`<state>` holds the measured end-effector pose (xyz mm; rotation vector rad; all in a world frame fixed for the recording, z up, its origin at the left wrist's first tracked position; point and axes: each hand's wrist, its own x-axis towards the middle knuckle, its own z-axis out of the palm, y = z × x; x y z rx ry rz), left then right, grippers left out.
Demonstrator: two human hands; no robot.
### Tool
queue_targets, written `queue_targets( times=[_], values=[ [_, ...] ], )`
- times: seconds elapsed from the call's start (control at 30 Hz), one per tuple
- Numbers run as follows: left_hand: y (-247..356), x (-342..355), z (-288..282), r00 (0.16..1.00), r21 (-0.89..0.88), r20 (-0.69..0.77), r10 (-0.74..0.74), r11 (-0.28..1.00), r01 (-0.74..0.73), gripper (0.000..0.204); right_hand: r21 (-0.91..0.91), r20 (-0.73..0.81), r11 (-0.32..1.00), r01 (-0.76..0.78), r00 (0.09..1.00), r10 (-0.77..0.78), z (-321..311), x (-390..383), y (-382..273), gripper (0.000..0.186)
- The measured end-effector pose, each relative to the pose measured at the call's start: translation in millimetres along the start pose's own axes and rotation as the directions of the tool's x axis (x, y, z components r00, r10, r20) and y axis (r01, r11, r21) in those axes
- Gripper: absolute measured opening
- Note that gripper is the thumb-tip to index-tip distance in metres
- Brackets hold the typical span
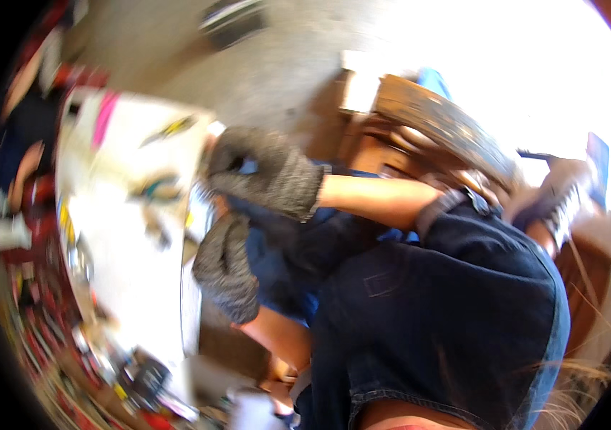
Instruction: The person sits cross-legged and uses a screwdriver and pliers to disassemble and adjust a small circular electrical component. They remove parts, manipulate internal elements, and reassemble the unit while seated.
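Both my hands wear grey knit gloves and are close together at the edge of the white tabletop (pixel 141 279). My right hand (pixel 266 172) is the farther one. Its fingers curl round, leaving a small gap where blue shows through. Nearer to me, my left hand (pixel 227 272) is also closed, its fingers bent toward the table edge. Blur and the gloves hide whatever the fingertips may hold. Beyond the right hand, a yellow-handled tool like pliers (pixel 175 127) lies on the table. A teal-and-dark tool (pixel 161 188) rests left of the hands, smeared by motion.
A pink strip (pixel 106 120) lies at the table's far left. Beyond that side is a person in dark clothes (pixel 30 136). Cluttered red racks (pixel 33 308) fill the lower left. A worn wooden bench (pixel 449 122) stands at right, and a dark box (pixel 234 25) on the floor.
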<state>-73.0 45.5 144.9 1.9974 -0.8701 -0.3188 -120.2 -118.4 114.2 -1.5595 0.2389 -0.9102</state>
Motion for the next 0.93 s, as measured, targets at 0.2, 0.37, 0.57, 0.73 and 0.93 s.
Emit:
queue_targets(
  times=[0.2, 0.37, 0.57, 0.73, 0.93],
  values=[
    [-9, 15, 58, 0.909, -0.04, 0.413, -0.054, 0.996, 0.078, 0.034, -0.143, -0.096, 0.935, -0.324, 0.945, 0.313, -109, -31, 3, 0.012],
    [13, 34, 93, 0.871, -0.074, 0.461, 0.17, 0.985, -0.153, 0.04, -0.046, -0.205, 0.857, -0.513, 0.844, 0.495, -185, -54, -26, 0.011],
    [11, 64, 110, 0.812, -0.096, 0.584, 0.028, 0.995, 0.035, 0.016, -0.044, -0.229, 0.712, -0.701, 0.701, 0.676, -225, -64, -69, 0.013],
    [36, 92, 100, 0.827, -0.133, 0.516, 0.223, 0.975, -0.18, 0.015, -0.091, -0.308, 0.801, -0.591, 0.782, 0.542, -226, -71, -58, 0.016],
    [30, 86, 78, 0.881, -0.191, 0.473, 0.025, 0.979, 0.075, 0.021, 0.482, -0.186, 0.642, -0.596, 0.647, 0.74, -219, -75, -59, 0.019]
  ],
)
